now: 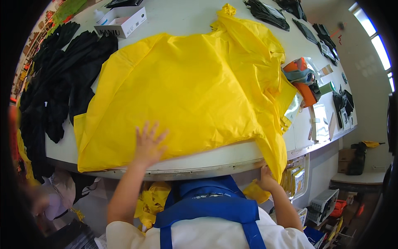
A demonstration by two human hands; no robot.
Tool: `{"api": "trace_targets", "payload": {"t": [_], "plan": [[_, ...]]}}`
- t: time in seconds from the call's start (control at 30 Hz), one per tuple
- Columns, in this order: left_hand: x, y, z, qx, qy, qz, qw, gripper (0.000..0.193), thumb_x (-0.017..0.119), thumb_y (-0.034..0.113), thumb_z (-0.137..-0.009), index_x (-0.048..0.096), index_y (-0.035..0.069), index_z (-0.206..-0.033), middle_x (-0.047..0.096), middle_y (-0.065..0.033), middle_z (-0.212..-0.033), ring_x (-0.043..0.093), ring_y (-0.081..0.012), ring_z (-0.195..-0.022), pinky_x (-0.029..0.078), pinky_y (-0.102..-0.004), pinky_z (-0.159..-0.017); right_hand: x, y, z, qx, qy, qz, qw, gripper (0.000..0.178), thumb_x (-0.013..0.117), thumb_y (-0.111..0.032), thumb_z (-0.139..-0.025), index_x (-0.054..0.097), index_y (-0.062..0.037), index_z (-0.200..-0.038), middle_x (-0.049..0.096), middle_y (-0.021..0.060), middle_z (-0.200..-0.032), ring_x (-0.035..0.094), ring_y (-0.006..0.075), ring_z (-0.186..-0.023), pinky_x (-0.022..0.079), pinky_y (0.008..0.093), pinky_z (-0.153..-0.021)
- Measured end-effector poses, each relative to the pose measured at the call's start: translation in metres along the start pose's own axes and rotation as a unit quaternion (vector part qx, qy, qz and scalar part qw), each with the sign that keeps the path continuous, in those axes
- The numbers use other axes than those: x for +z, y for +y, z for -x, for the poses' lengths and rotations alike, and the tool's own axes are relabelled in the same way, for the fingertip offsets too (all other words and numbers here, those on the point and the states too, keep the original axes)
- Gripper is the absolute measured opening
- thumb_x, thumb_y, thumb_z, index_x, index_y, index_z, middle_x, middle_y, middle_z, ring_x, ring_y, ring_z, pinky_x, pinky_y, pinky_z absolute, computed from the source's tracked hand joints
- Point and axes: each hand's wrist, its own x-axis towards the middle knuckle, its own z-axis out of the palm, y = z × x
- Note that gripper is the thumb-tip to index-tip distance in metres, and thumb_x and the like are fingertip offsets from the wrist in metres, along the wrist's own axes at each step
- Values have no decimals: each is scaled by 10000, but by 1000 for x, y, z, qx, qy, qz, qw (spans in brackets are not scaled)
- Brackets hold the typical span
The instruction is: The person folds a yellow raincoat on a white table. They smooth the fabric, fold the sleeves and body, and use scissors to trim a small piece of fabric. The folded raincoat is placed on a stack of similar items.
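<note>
A large yellow garment (178, 91) of smooth, slightly shiny fabric is spread across the white table, with its bunched part toward the far right. My left hand (149, 145) is open over its near left part, fingers spread. Down over the near table edge hangs a narrow, sleeve-like end of the garment. My right hand (268, 179) is closed around the edge of that end; the cloth partly hides its fingers.
Black garments (66, 79) are heaped at the table's left, beside a white box (121, 23). Black packets (267, 14) lie at the far right. An orange and grey bundle (304, 81) sits right of the yellow garment. More yellow cloth (154, 203) is below the table edge (207, 171).
</note>
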Motion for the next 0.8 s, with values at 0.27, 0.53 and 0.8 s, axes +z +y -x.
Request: {"api": "trace_targets", "payload": {"t": [0.27, 0.53, 0.8], "plan": [[57, 49, -1, -123, -57, 58, 989, 625, 545, 477, -869, 391, 258, -1433, 166, -126, -1557, 89, -395, -1428, -5, -596, -1121, -228, -21, -156, -143, 379, -195, 893, 531, 575, -349, -929, 469, 25, -1291, 592, 146, -1147, 568, 232, -1059, 435, 317, -910], [76, 42, 13, -166, -140, -9, 976, 676, 515, 514, -881, 348, 198, -1455, 134, -100, -1569, 69, -382, -1433, -14, -607, -1115, -347, -43, -269, -68, 322, -278, 902, 703, 753, -138, -744, 404, -41, -1347, 565, 170, -1226, 627, 259, -981, 526, 351, -764], [71, 40, 15, -118, -131, -13, 984, 642, 507, 533, -882, 415, 178, -1409, 199, -104, -1547, 100, -383, -1426, 22, -601, -1121, -340, 14, -261, -34, 448, 114, 886, 603, 648, -99, -805, 428, -157, -1364, 415, 152, -1385, 374, 364, -1296, 349, 458, -1045]]}}
